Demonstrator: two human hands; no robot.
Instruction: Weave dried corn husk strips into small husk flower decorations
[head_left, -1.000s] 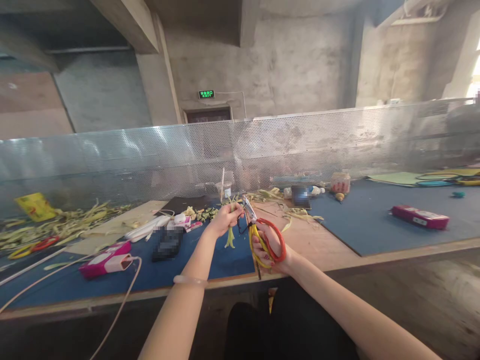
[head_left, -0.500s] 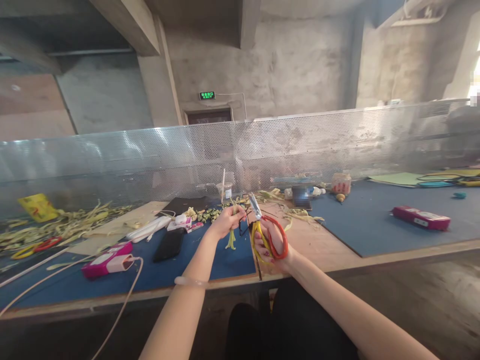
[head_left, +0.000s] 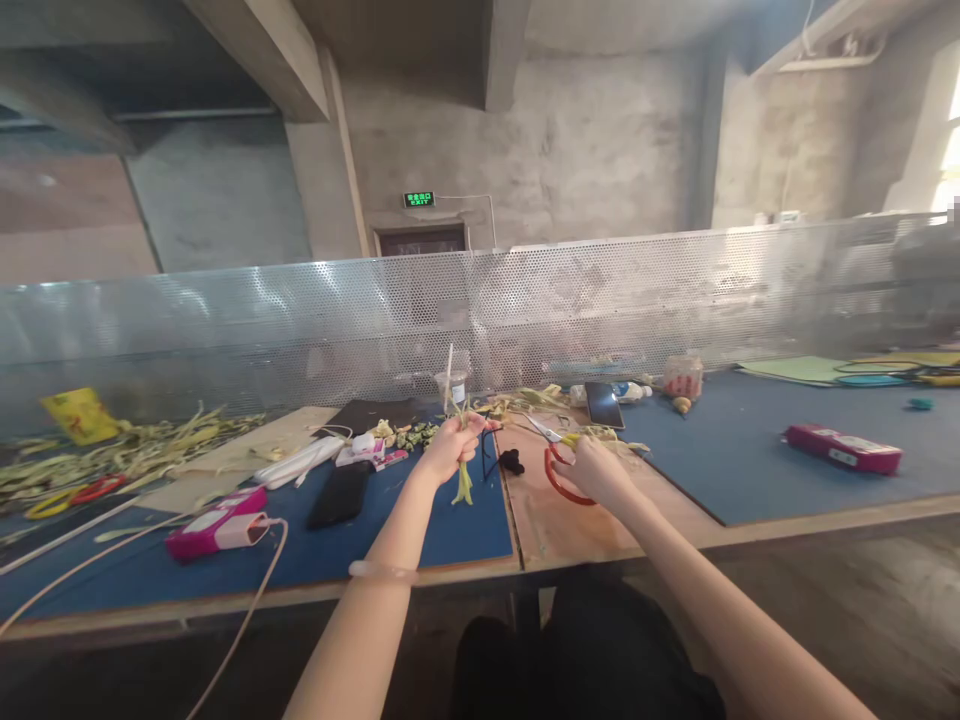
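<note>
My left hand (head_left: 448, 450) is closed in a pinch on a pale green strip of dried leaf (head_left: 464, 484), whose lower end hangs over the blue mat. A thin black cord (head_left: 487, 455) runs down beside these fingers; whether they hold it too I cannot tell. My right hand (head_left: 596, 472) grips scissors (head_left: 570, 492) by the red and yellow handles, low over the bare wooden board. The blades point up and left, toward the leaf scraps. Between my hands, a small black bundle (head_left: 512, 461) lies on the board.
Leaf strips (head_left: 157, 450) spread across the left, with a second pair of scissors (head_left: 75, 496). A black phone (head_left: 339, 494) and a pink box with a charger (head_left: 214, 525) lie on the blue mat. Behind stand a cup (head_left: 455, 385) and perforated metal screen (head_left: 600, 290); right lies a magenta box (head_left: 841, 449).
My right hand has moved right with the scissors and turned over, lowering them toward the board. The black bundle now shows. My left hand stays nearly in place with the strip.
</note>
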